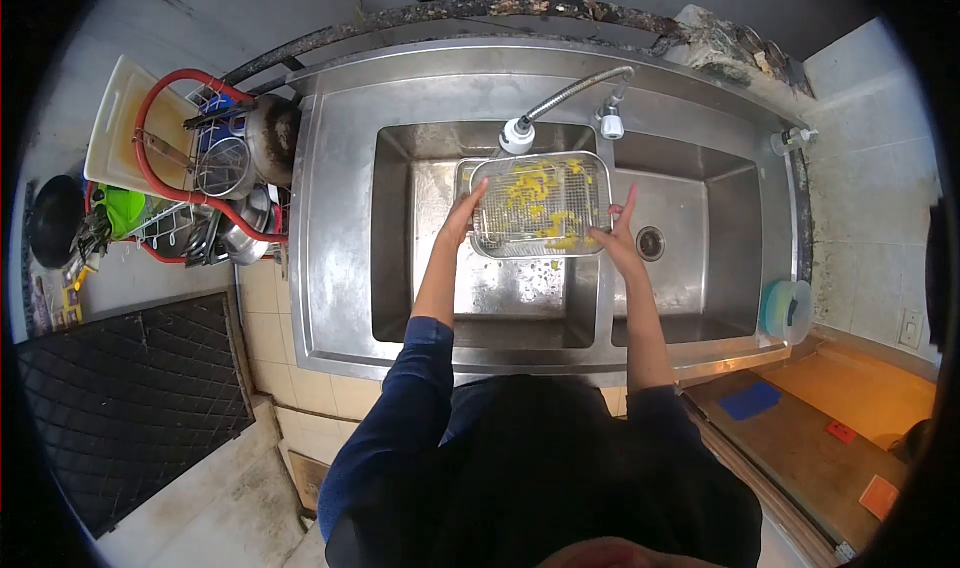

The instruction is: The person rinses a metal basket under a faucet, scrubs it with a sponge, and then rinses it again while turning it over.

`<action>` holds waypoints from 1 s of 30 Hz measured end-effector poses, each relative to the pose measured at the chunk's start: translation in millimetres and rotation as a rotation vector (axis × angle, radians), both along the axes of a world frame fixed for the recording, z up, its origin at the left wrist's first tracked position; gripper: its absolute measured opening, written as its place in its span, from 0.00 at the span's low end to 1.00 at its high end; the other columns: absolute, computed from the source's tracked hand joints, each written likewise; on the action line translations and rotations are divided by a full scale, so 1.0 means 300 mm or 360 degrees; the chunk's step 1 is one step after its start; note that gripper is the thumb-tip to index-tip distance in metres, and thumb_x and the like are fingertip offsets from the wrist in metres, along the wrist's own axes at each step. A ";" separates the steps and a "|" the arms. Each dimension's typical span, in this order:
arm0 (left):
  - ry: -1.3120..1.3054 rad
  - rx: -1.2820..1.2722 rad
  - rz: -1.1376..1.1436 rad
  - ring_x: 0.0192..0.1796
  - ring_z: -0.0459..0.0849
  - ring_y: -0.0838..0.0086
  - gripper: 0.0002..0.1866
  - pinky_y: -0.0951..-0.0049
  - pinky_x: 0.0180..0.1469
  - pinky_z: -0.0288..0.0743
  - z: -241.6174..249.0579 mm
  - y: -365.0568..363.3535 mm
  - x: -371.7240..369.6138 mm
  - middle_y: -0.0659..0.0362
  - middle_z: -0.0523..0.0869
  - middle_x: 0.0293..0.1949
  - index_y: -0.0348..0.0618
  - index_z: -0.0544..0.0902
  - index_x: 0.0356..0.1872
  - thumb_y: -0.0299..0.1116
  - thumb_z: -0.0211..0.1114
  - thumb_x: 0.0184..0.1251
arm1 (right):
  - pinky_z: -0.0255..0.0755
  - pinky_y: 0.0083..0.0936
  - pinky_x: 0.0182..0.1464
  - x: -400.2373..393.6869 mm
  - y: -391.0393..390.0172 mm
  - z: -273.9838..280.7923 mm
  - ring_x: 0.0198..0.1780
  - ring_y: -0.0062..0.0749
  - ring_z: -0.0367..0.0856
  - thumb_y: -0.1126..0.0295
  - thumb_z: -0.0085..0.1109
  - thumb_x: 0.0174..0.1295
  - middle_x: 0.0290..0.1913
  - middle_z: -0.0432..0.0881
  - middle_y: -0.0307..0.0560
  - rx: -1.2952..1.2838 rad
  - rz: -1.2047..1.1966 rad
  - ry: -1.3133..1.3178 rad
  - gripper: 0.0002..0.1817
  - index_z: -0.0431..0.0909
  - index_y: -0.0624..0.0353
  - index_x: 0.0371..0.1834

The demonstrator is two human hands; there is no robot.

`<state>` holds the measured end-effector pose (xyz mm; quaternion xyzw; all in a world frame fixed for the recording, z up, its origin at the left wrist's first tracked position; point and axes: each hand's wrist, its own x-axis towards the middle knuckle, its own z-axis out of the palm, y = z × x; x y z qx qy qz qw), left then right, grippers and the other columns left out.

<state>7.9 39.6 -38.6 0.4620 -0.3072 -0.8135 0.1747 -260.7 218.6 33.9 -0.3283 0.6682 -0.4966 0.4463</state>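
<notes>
Between my hands is a rectangular metal wire-mesh basket [500,230], with yellow food pieces [535,188] scattered over its mesh. My left hand [463,215] grips its left side, thumb over the rim. At the lower right corner, my right hand [620,240] holds the rim with the thumb on top and a finger stretched out. The basket is over the left sink basin [430,278] and overlaps the divider in this view. Just above its far edge hangs the white head of the flexible faucet [516,136].
The right basin [690,268] has a round drain [651,243]. A white tap [611,123] stands behind the divider. At left, a red-framed dish rack [150,148] holds pots, a strainer and a white tray. A greenish container [787,311] sits at the counter's right end.
</notes>
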 end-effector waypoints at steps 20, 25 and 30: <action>-0.0564 -0.0517 -0.0852 0.26 0.79 0.78 0.24 0.78 0.31 0.74 0.237 -0.097 0.113 0.65 0.77 0.24 0.44 0.81 0.36 0.57 0.67 0.57 | 0.64 0.26 0.52 -0.058 -0.279 0.013 0.55 0.40 0.63 0.84 0.64 0.33 0.57 0.60 0.52 -0.0315 0.0351 0.0525 0.66 0.33 0.42 0.78; 0.0009 -0.0482 -0.0319 0.19 0.76 0.82 0.21 0.82 0.19 0.70 0.153 -0.052 0.050 0.65 0.80 0.21 0.44 0.81 0.32 0.54 0.61 0.67 | 0.62 0.33 0.62 -0.104 -0.397 0.047 0.59 0.45 0.68 0.80 0.61 0.43 0.60 0.65 0.56 -0.0298 0.0418 0.0645 0.52 0.49 0.46 0.76; 0.0066 -0.0175 0.0355 0.12 0.67 0.83 0.23 0.80 0.15 0.62 -0.061 0.052 0.044 0.67 0.77 0.18 0.46 0.79 0.33 0.58 0.56 0.69 | 0.61 0.35 0.64 -0.063 -0.391 0.019 0.62 0.46 0.66 0.71 0.63 0.52 0.58 0.69 0.58 -0.0424 -0.0077 0.0904 0.43 0.54 0.52 0.74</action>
